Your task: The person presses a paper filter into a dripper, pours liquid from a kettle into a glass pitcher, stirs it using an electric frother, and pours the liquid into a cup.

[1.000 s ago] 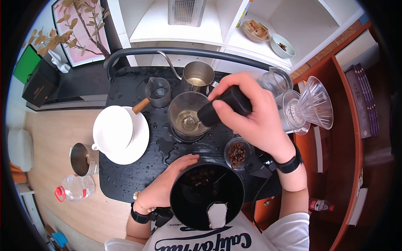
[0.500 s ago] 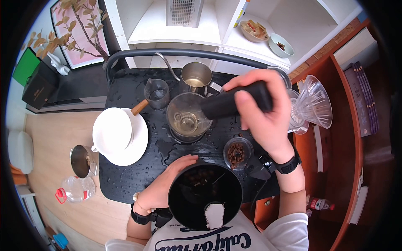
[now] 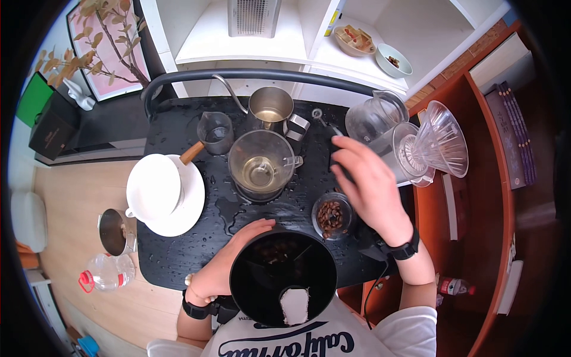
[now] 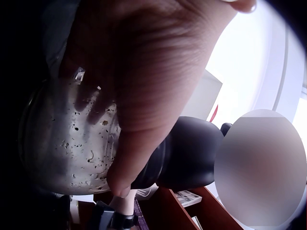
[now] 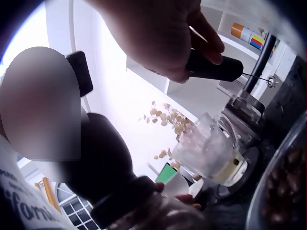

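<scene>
My right hand (image 3: 375,184) holds a black handheld milk frother (image 5: 218,66), fingers and thumb at its handle. Its small coil whisk (image 3: 317,113) points away over the table's far right part, beside the steel gooseneck kettle (image 3: 270,102). Left of it stands a glass mug (image 3: 253,152) with a little pale yellowish liquid, on a dark round base. My left hand (image 3: 235,256) grips the clear, speckled lower jar (image 4: 72,139) of a coffee grinder. The grinder's wide black top (image 3: 250,291) is close to my chest, with some beans down inside.
A glass dish of coffee beans (image 3: 333,219) sits by my right wrist. Behind it are a glass carafe (image 3: 366,119) and a clear dripper (image 3: 443,146). At left are a white cup (image 3: 153,189) on its saucer and a small glass beaker (image 3: 215,134). Water drops dot the black table (image 3: 172,256).
My right hand has drawn the frother out of the glass mug, moved it right and lowered it beside the kettle. The left hand keeps its grip on the grinder.
</scene>
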